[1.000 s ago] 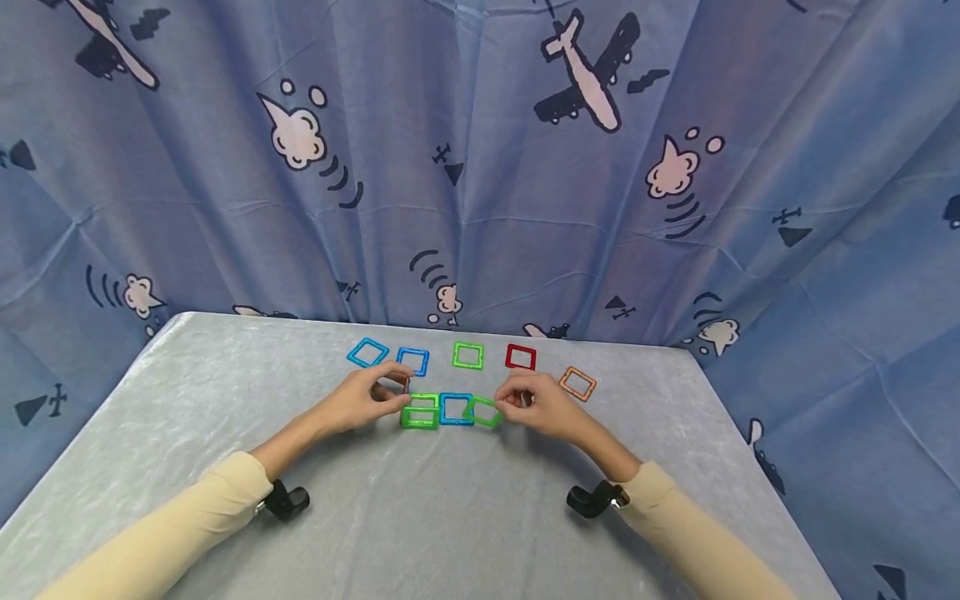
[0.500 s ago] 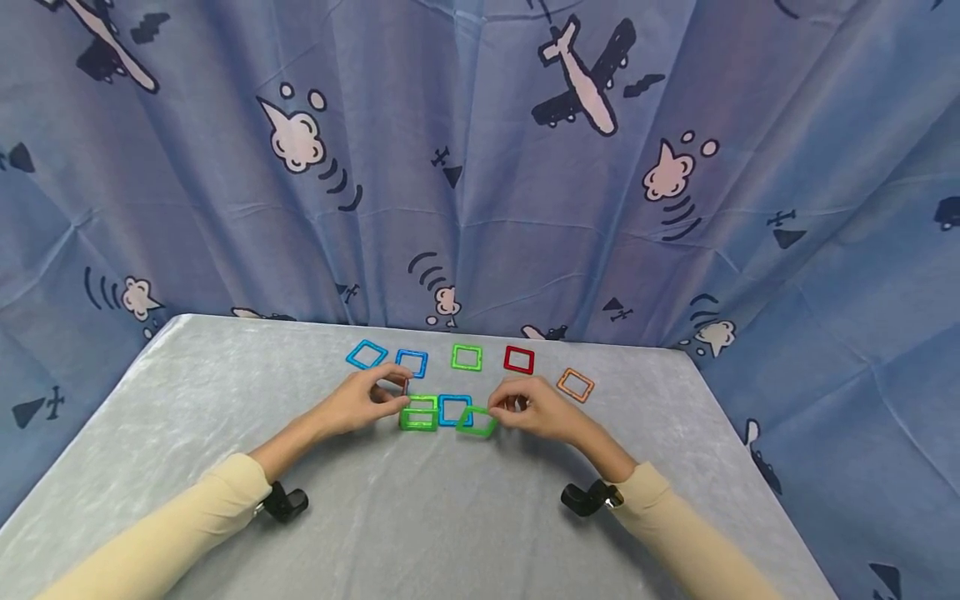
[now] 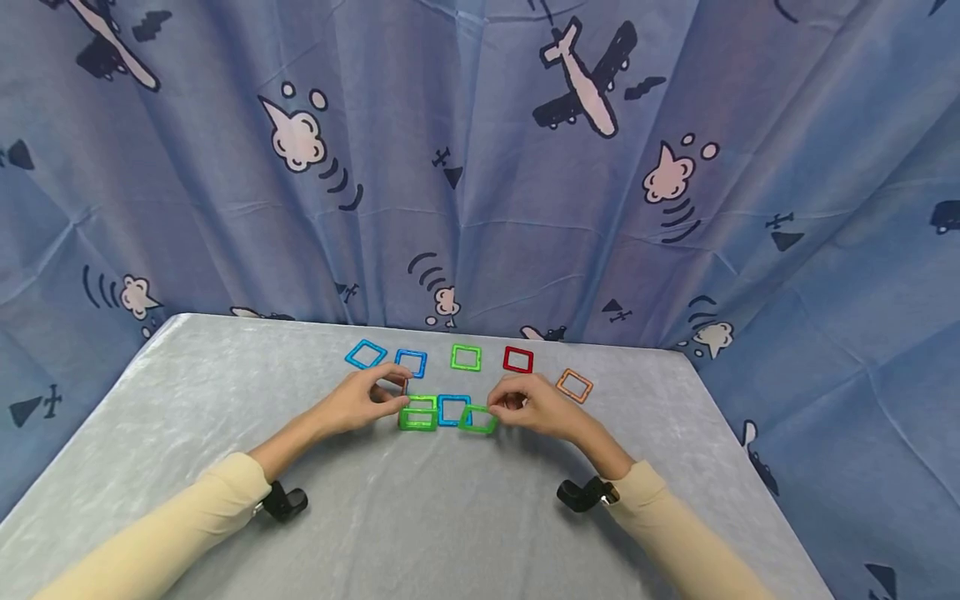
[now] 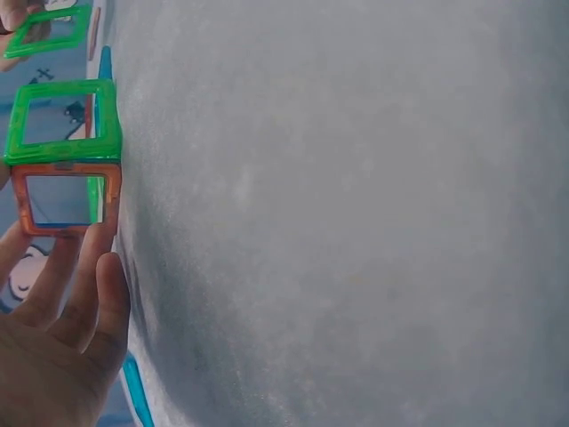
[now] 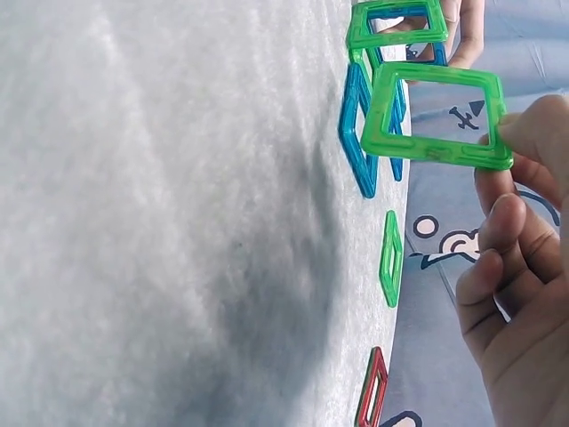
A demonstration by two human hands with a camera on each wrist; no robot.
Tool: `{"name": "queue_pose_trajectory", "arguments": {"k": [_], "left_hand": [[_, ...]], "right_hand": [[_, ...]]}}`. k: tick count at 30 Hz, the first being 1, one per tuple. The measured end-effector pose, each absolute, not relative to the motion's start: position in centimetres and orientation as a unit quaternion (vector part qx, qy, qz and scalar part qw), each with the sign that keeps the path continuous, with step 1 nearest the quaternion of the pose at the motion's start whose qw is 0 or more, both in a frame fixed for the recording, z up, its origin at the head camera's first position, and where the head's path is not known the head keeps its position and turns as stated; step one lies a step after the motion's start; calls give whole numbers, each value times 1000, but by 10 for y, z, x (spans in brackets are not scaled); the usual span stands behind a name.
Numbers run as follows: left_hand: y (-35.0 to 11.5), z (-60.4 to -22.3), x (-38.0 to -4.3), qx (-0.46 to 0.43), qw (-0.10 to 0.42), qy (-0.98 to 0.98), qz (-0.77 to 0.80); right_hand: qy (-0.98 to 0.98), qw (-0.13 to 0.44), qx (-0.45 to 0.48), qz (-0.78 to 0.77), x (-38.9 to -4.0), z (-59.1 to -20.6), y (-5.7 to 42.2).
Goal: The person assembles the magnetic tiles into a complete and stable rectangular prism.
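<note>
My left hand grips the left side of a small box of square magnetic tiles, thumb at the front and fingers behind. In the left wrist view, its fingertips touch an orange tile below a green tile. A blue magnetic tile adjoins the box on the right. Between thumb and fingers, my right hand pinches a green magnetic tile by one edge. That tile is tilted and overlaps the blue tile's right side in the head view.
Behind the hands lies a row of loose square tiles: a blue one, another blue one, a green one, a red one and an orange one. A patterned curtain hangs beyond the table's far edge.
My right hand has moved a little left with the green tile, which now overlaps the blue tile at a changed tilt. My left hand stays in place on the box.
</note>
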State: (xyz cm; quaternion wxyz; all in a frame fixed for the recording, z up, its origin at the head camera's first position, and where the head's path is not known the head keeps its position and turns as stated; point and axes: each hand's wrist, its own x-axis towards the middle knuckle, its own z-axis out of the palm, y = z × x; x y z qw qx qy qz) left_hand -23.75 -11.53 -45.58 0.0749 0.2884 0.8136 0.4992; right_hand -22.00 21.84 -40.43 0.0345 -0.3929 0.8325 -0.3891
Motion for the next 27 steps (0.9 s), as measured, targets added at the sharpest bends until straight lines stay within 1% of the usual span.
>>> {"name": "queue_pose_trajectory", "arguments": {"k": [4,14,27], "left_hand": [[-115,-456,-237,288,73,814,500],[-115,-457,-237,291,71,818,491],[-114,-457,-236,294,67,817,492]], "right_hand": [[832,43,-394,-387,-219,-401,213],[833,65,-400,-377,-232,-420,208],[833,82,-404,-370,-238,-422,196]]}}
